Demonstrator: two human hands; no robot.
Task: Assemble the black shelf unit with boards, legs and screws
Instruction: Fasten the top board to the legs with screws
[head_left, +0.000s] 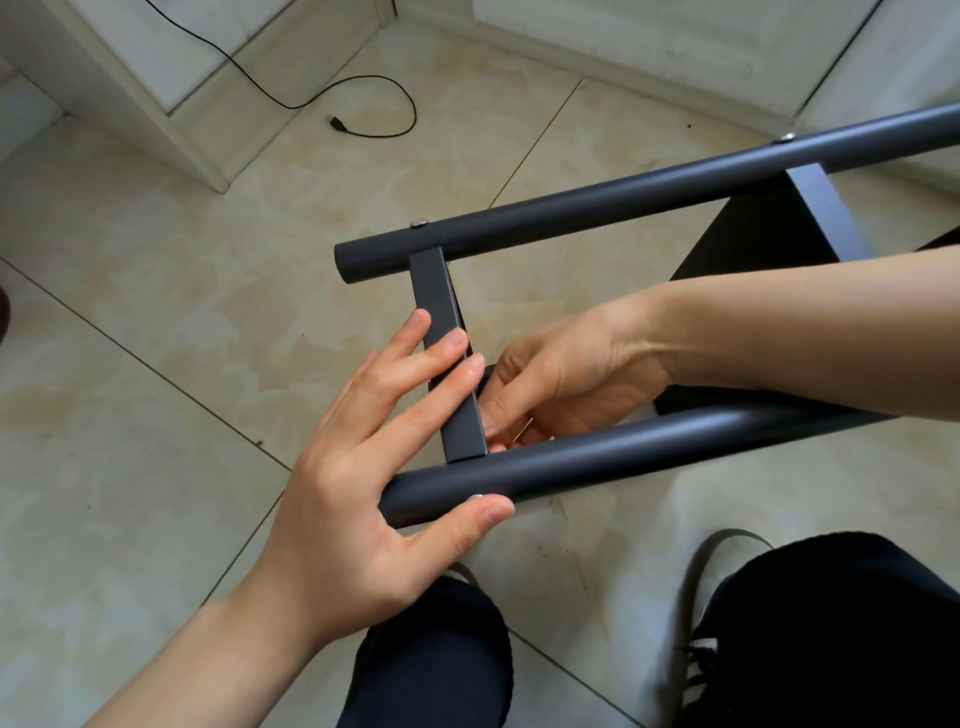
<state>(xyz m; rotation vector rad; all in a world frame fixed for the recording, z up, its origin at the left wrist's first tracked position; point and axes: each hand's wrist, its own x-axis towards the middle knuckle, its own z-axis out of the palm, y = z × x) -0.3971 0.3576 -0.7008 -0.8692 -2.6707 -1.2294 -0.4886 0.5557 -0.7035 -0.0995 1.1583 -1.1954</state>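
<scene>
the left hand (363, 467) lies flat, fingers straight across the crossbar (449, 358) and thumb on the near leg (597, 457), while the right hand (566, 379), nearer the joint where they meet, curls behind it, contents not discernible.

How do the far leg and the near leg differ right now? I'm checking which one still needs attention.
The far leg shows two screw heads on top and no hand touches it. The near leg has the left hand at its end, thumb over the top. Both are dark round tubes meeting the crossbar.
</scene>
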